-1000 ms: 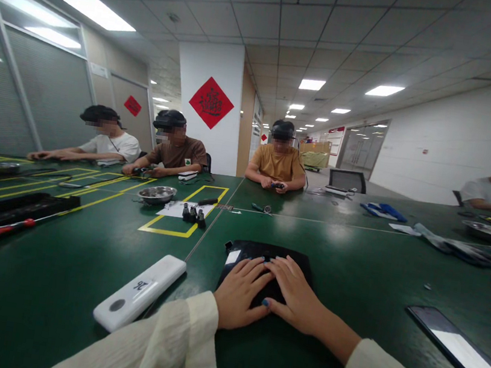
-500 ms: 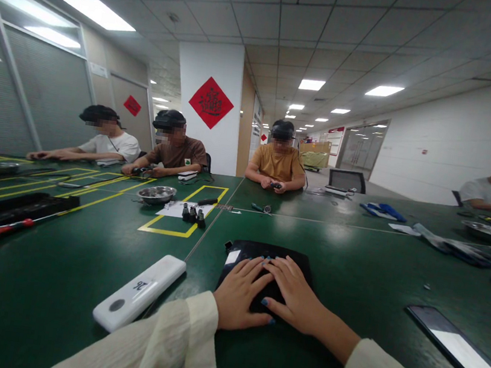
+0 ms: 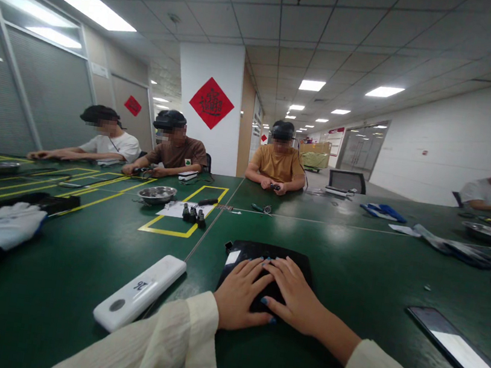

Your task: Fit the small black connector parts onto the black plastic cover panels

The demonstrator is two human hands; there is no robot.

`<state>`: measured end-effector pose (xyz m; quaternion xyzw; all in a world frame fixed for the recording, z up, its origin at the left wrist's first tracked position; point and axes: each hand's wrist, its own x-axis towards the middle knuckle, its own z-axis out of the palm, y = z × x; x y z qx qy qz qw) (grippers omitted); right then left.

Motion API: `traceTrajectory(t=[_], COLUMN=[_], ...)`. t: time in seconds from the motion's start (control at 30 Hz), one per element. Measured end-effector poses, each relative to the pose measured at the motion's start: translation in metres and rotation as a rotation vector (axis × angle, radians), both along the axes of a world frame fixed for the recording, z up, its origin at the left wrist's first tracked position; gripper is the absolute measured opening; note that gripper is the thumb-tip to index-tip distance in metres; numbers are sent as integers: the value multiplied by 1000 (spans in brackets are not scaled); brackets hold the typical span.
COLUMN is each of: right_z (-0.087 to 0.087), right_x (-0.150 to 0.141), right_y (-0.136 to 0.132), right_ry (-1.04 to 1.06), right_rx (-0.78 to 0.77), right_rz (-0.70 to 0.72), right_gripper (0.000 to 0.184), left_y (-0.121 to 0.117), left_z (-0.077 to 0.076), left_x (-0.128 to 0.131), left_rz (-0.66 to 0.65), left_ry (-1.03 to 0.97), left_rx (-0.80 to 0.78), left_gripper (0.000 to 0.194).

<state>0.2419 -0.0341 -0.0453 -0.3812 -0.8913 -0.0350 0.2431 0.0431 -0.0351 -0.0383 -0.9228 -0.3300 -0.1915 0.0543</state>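
A flat black object (image 3: pixel 304 268) with rounded corners and a white label lies on the green table in front of me; its exact kind cannot be made out under my hands. My left hand (image 3: pixel 239 296) rests palm down across its left part, fingers stretched out. Over its right part lies my right hand (image 3: pixel 296 295), also flat with fingers apart. The fingertips of both hands meet near the object's far edge. To the left of my left sleeve is a white oblong device (image 3: pixel 138 294) marked 26.
A phone (image 3: pixel 455 347) lies at right. Beyond are a metal bowl (image 3: pixel 157 195), small black cylindrical parts (image 3: pixel 193 215) and yellow tape. A co-worker's white-gloved hand (image 3: pixel 14 224) reaches in at left. Several people sit around the table (image 3: pixel 354 254).
At the left edge, a co-worker's gloved hand has come in over the red-handled tool. My hands and the black object have not moved.
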Motion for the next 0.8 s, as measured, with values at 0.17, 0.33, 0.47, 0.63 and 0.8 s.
traceTrajectory(t=[0.17,0.33,0.47,0.63,0.8], right_z=[1,1,-1,-2,-1], right_x=[0,0,0,0,1], right_y=[-1,-2,-1,0,-1], right_ry=[-11,-5,8,8,-12], right_rx=[-20,-24,-9,9,-12], right_rz=[-3,-13,-10,0,-31], right_gripper=[58,57,57,53,51], left_y=[-1,-2,-1,0,-1], left_z=[3,4,1,0,4], left_x=[1,1,1,0,1], left_rz=[10,17,16,23,52], left_ry=[8,7,10,41,84], left_rx=[-29,-44,-38,-37,-58], left_gripper=[74,75,76,77,80])
